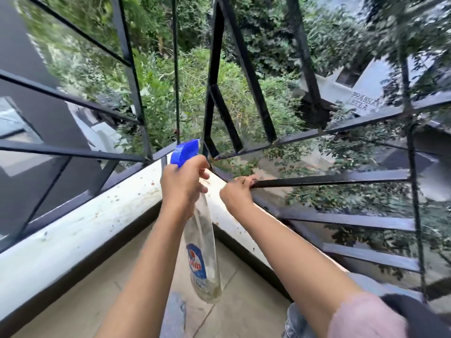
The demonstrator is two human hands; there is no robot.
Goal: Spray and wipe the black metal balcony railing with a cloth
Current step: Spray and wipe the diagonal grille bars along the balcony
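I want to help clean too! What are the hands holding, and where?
Left hand grips the spray bottle by its neck, under the blue trigger head. Right hand curls round the end of a black railing bar.

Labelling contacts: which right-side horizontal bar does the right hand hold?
The thin bar just below the top rail; the right hand grips its corner end. Lower bars are untouched.

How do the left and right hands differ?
The left hand grips the spray bottle at its neck; the right hand curls round a black railing bar. The left hand is above the white ledge; the right hand is out at that bar. Both grip something.
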